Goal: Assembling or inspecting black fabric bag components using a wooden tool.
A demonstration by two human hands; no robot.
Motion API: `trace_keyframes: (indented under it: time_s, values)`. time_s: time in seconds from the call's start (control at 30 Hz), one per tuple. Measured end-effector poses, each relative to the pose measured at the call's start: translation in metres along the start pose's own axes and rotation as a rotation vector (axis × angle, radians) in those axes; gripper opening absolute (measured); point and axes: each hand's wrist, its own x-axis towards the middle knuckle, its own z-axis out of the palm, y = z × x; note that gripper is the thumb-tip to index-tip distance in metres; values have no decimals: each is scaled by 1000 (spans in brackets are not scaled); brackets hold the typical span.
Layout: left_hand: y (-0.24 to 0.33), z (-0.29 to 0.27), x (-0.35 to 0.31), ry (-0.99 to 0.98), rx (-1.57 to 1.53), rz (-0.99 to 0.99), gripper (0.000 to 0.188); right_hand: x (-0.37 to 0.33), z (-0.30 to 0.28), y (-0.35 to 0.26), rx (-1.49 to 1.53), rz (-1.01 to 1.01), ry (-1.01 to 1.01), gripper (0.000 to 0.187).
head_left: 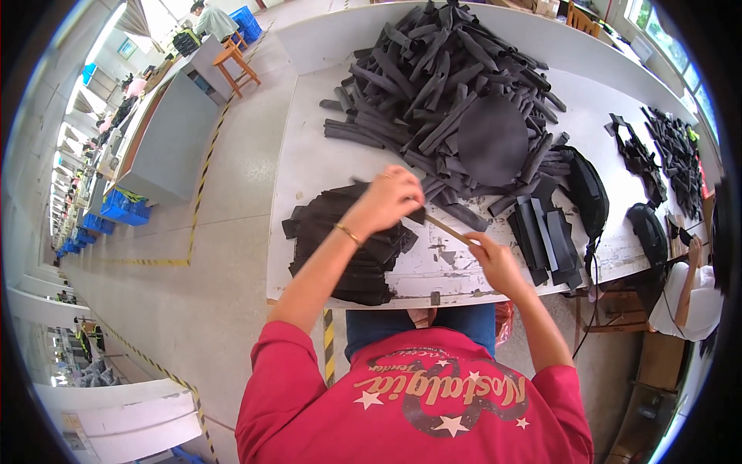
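Observation:
My left hand (393,199), with a gold bracelet on its wrist, is closed on a small black fabric piece (417,215) above the table. From below right, my right hand (495,261) grips the near end of a thin brownish stick (448,230). The stick's far end meets the black piece by my left fingers; whether it goes inside the piece cannot be made out. Under my left forearm lies a spread stack of flat black pieces (340,259). Beyond my hands rises a big heap of rolled black fabric tubes (433,85).
A dark round disc (492,139) rests against the heap. Folded black strips (541,232) and a curved black pouch (585,189) lie at the right of the white table (309,147). A person in white (684,301) works at the right; a wooden stool (236,66) stands far left.

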Motion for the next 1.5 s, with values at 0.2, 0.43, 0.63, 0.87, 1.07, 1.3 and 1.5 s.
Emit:
trace_keyframes:
  time_s: [0.2, 0.43, 0.63, 0.87, 1.07, 1.3, 1.5]
  values:
    - [90, 17, -16, 807, 107, -101, 23, 12, 47, 3, 580, 59, 25, 22]
    - [75, 58, -37, 1052, -1816, -603, 22, -1, 109, -10, 264, -113, 196, 14]
    - [66, 43, -37, 1255, -1723, -723, 23, -34, 133, 3, 18, -167, 228, 11]
    - [55, 34, -44, 1243, -1474, -726, 28, -84, 105, 17, 8, -157, -30, 16]
    - [64, 42, -31, 1106, -1601, -717, 37, -110, 63, 11, 240, 178, -154, 22]
    - [85, 57, -40, 884, -1616, -763, 34, -85, 72, 5, 418, 290, -150, 27]
    - [63, 53, -46, 1106, -1621, -755, 29, -117, 70, 9, 164, 23, -110, 25]
